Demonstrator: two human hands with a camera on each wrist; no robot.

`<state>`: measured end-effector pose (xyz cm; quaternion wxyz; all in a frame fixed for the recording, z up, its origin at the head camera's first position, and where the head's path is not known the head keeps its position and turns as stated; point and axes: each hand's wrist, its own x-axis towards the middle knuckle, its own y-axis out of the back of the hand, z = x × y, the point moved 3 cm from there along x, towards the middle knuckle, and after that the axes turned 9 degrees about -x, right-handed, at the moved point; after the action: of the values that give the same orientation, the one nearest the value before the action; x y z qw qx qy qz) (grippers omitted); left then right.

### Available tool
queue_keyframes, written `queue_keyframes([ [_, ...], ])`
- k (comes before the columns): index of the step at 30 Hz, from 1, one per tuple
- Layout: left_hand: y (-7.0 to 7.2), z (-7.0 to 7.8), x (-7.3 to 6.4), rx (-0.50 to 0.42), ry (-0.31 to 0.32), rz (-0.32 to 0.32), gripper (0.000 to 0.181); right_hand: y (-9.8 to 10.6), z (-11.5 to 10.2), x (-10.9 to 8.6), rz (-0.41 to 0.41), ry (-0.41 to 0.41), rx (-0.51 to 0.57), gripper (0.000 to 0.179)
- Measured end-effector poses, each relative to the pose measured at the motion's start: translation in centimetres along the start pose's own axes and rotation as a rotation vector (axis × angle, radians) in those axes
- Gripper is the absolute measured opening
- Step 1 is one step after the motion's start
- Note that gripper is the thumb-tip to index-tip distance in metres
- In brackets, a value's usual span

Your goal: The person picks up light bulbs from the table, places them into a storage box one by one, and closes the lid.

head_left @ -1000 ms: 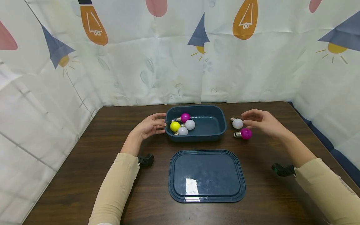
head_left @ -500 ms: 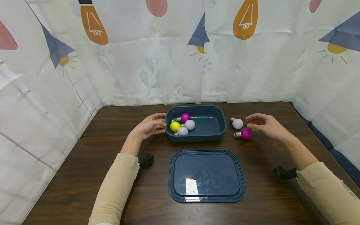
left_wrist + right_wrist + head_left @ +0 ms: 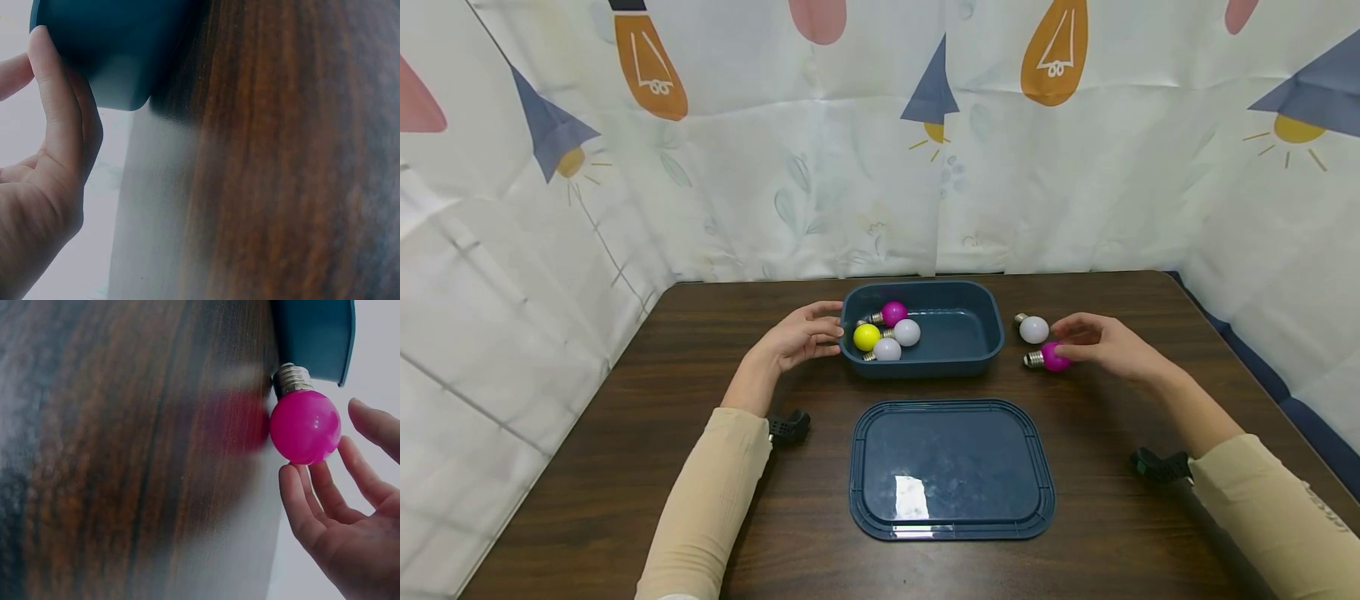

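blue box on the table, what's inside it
The blue box holds a yellow bulb, a magenta bulb, a farther white bulb and a nearer white bulb, at its left. Its near wall hides the nearer one's underside; what's under them can't be seen.

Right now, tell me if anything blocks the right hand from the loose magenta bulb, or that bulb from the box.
Nothing visible blocks the right hand from that magenta bulb. Toward the box, only its right wall intervenes; the loose white bulb lies farther back.
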<state>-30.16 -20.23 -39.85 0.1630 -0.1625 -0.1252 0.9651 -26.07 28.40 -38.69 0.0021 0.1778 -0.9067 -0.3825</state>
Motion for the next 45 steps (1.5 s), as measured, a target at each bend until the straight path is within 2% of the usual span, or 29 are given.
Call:
queue_keyframes([
  [15, -0.02, 0.03, -0.06, 0.022, -0.007, 0.0, 0.064, -0.58, 0.15, 0.4, -0.056, 0.007, -0.007, 0.049],
  [24, 0.0, 0.04, -0.13, 0.019, -0.007, 0.003, 0.064, -0.69, -0.04, 0.34, -0.052, 0.039, -0.011, 0.045],
  [45, -0.04, 0.07, -0.17, 0.021, -0.006, 0.003, 0.063, -0.49, 0.2, 0.4, -0.055, 0.017, 0.008, 0.044],
])
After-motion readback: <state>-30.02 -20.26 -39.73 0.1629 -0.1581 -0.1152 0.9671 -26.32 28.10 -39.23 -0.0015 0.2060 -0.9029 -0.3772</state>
